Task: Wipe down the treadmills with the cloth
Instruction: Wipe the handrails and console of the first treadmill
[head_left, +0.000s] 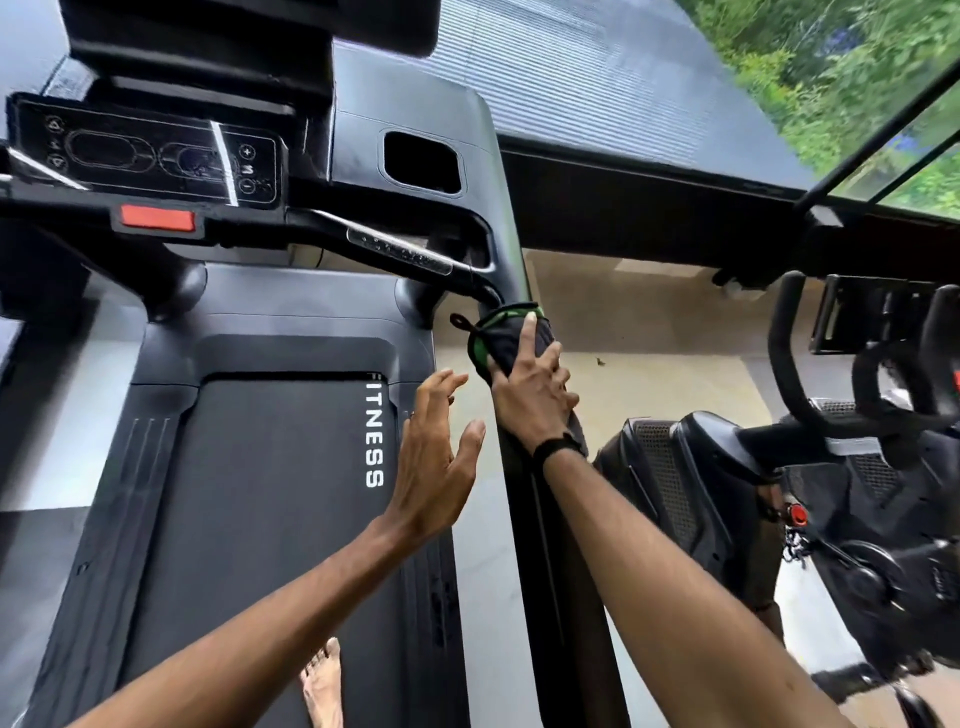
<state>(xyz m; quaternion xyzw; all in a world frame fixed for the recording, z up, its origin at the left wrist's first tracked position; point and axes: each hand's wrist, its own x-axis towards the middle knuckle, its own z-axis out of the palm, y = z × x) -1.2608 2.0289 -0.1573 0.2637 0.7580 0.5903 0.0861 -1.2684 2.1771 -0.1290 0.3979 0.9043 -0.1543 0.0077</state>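
A black treadmill (260, 467) fills the left and middle, its belt printed with "FITNESS". Its right side handrail (540, 545) runs from the console toward me. A black cloth with green trim (498, 338) is wrapped over the rail near its upper end. My right hand (535, 389) grips the cloth against the rail, fingers curled round it. My left hand (436, 457) hovers just left of the rail, fingers spread and holding nothing. The control panel (150, 153) with a red stop button (158, 218) sits at the upper left.
An exercise bike (831, 493) stands close on the right. A cup holder recess (422, 161) is in the console top. My bare foot (324, 686) stands on the belt. Tan floor (649, 338) lies between the machines; a window with greenery (857, 78) is upper right.
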